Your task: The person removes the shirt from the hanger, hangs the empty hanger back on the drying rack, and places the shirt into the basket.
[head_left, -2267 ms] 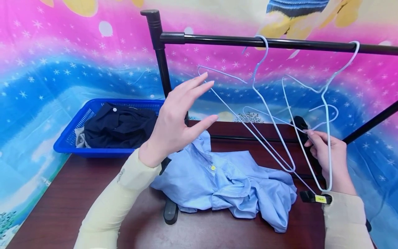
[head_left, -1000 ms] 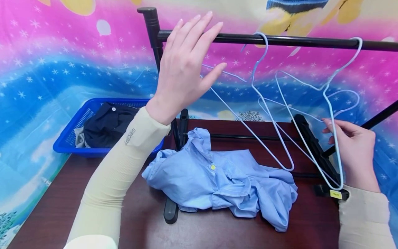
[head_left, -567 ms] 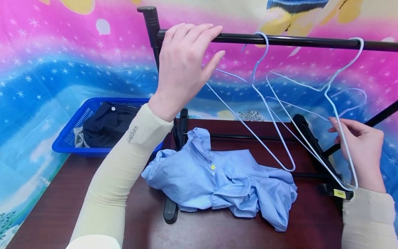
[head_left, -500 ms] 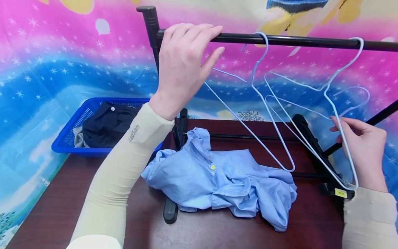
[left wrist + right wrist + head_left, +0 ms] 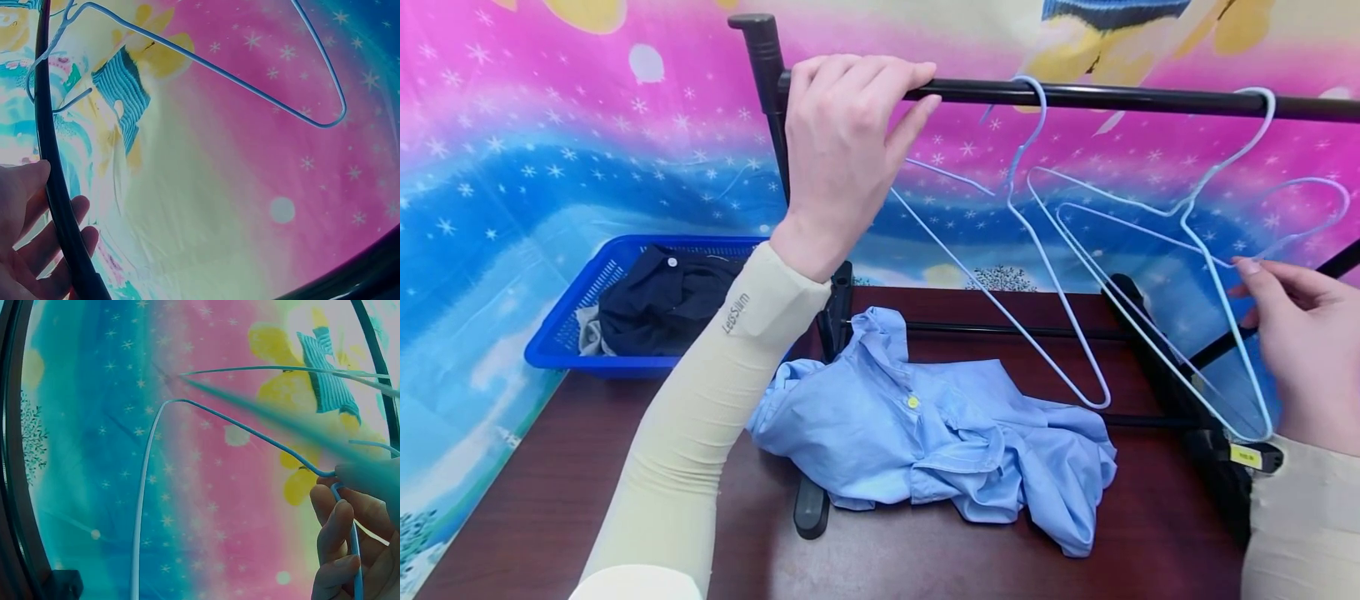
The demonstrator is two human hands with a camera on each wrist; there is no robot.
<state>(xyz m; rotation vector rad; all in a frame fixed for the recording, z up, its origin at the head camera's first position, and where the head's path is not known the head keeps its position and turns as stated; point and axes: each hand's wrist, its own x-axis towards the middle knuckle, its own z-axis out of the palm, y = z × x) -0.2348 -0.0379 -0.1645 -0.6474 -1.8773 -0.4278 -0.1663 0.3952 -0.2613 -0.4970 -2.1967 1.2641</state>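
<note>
The black rail of the clothes rack is gripped near its left end by the left hand, fingers curled over the top and thumb under it. A pale blue wire hanger is pinched at its neck by the right hand, its hook off the rail and its frame tilted out to the right. Two more wire hangers are left hung on the rail, one near the middle and one to the right, and the held hanger is overlapped by the latter. A crumpled light blue shirt is spread on the dark wooden table below, between the rack's feet. A blue basket with dark clothes is set at the table's far left corner
</note>
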